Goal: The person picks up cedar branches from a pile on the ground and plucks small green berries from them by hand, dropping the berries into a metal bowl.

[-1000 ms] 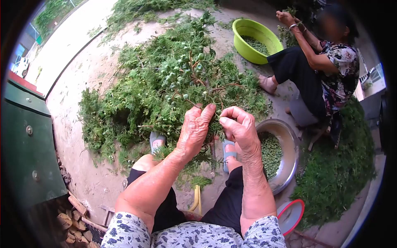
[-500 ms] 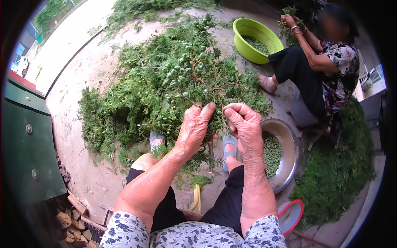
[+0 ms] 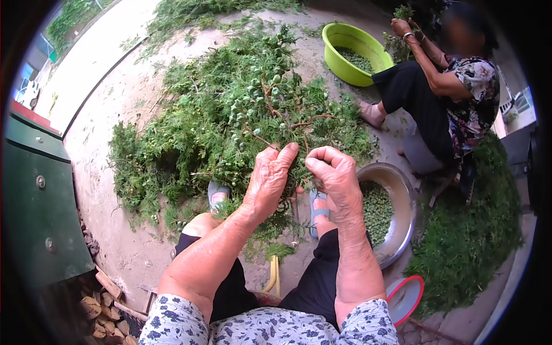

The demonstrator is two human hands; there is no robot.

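Over concrete ground (image 3: 115,98), the left hand (image 3: 269,183) clasps the cypress branch (image 3: 270,100), which runs up-frame from its grip; the right hand (image 3: 334,179), just beside, pinches it too.

**Head view: the wearer's own body and dress.**

- **Blouse** (image 3: 270,334): pale grey-white cloth printed all over with small dark-blue flowers and leaves, seen along the lower edge of the frame.
- **Left sleeve** (image 3: 175,322) and **right sleeve** (image 3: 368,323): short, in the same floral print, each ending above the elbow.
- **Forearms:** bare from the sleeve hem to the wrist.
- **Left hand** (image 3: 270,178) and **right hand** (image 3: 334,179): bare, with creased skin, raised knuckles and marked tendons.
- **Trousers** (image 3: 310,282): plain black, ending at the knee, so that the left knee (image 3: 201,225) shows bare.
- **Left slipper** (image 3: 217,190) and **right slipper** (image 3: 316,215): light blue, with a broad strap across each foot.
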